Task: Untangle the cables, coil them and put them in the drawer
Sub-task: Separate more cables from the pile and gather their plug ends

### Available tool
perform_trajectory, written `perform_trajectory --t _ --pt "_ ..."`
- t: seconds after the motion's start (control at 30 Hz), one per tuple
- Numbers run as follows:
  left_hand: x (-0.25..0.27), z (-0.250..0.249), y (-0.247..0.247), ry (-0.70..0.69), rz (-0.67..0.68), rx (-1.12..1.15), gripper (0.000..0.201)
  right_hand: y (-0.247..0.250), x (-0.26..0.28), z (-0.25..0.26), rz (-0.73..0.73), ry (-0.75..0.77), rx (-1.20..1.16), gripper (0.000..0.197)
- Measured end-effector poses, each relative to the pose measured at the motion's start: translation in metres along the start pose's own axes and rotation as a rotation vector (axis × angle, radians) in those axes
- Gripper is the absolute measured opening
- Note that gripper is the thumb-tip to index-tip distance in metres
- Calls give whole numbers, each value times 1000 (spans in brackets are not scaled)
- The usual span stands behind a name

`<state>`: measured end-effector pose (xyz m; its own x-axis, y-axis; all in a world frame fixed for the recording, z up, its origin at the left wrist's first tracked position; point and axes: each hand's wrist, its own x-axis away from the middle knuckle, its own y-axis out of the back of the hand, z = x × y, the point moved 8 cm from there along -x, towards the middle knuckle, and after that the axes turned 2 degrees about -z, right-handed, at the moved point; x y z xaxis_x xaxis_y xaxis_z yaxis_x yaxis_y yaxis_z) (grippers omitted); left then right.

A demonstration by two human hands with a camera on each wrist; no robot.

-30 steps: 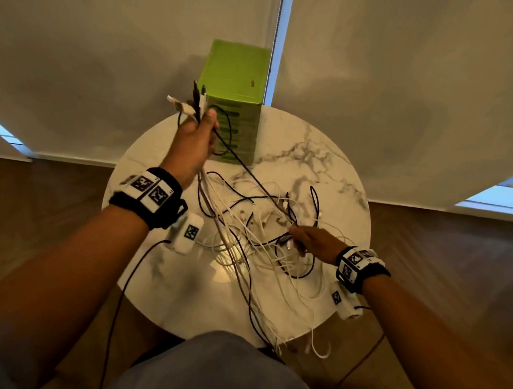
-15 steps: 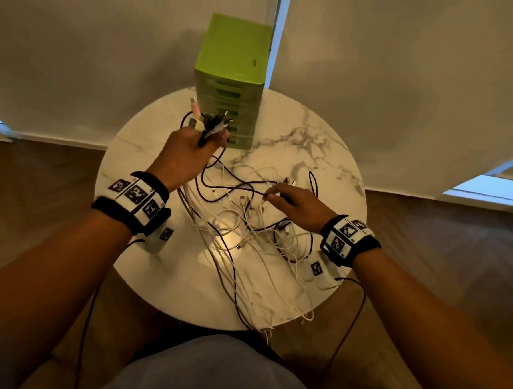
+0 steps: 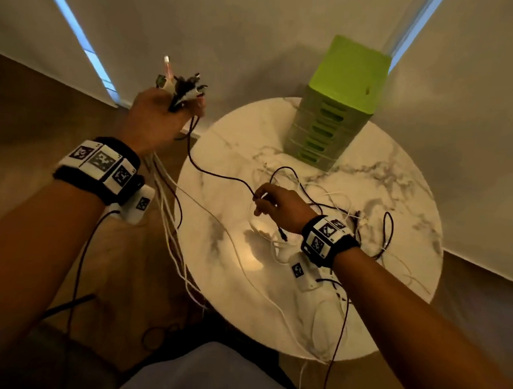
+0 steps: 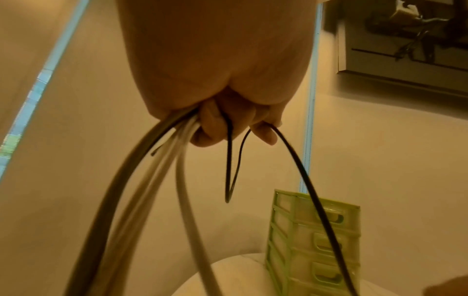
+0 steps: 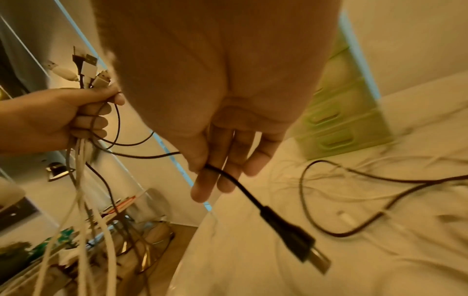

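While left hand grips cable bundle, right hand pinches black cable, green drawers behind loose cables.

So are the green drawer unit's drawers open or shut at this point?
Shut, as far as visible: the green drawer unit stands upright on the marble table, its drawer fronts flush, none pulled out. No cables are in it.

Left hand raised, upper left of head view, fist clenched round a cable bundle. Right hand lower, centre frame, pinching a black cable.
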<state>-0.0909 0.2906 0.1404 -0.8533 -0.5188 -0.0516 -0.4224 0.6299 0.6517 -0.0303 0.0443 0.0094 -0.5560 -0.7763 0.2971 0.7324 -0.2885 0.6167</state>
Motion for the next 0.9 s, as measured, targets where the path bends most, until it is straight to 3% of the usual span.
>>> perform_trajectory --t 0.13,0.27,0.33,0.43,0.5,0.57,0.67,0.73,0.8,0.9 --pt "15 20 25 4 -59 -6 39 -22 -45 52 -12 123 -49 9" --pt "28 28 55 -7 -124 9 31 -58 -83 81 17 71 -185 8" --pt "31 42 72 19 -165 29 28 -88 -95 91 111 61 -126 11" --pt "34 63 91 82 -173 -35 24 -124 -102 111 234 177 125 25" --pt "34 72 103 77 -181 -67 32 -130 -108 125 255 214 149 26" --pt "33 75 107 49 -178 -38 37 -126 -117 135 220 227 128 25" --pt "35 78 106 35 -175 -7 31 -113 -125 149 87 241 190 44" --pt "37 78 101 25 -152 -37 25 -108 -116 164 20 298 142 38" --pt "36 81 95 52 -136 -4 24 -125 -101 171 200 279 144 31" --pt "34 85 89 67 -143 75 26 -175 -69 155 670 160 263 40"
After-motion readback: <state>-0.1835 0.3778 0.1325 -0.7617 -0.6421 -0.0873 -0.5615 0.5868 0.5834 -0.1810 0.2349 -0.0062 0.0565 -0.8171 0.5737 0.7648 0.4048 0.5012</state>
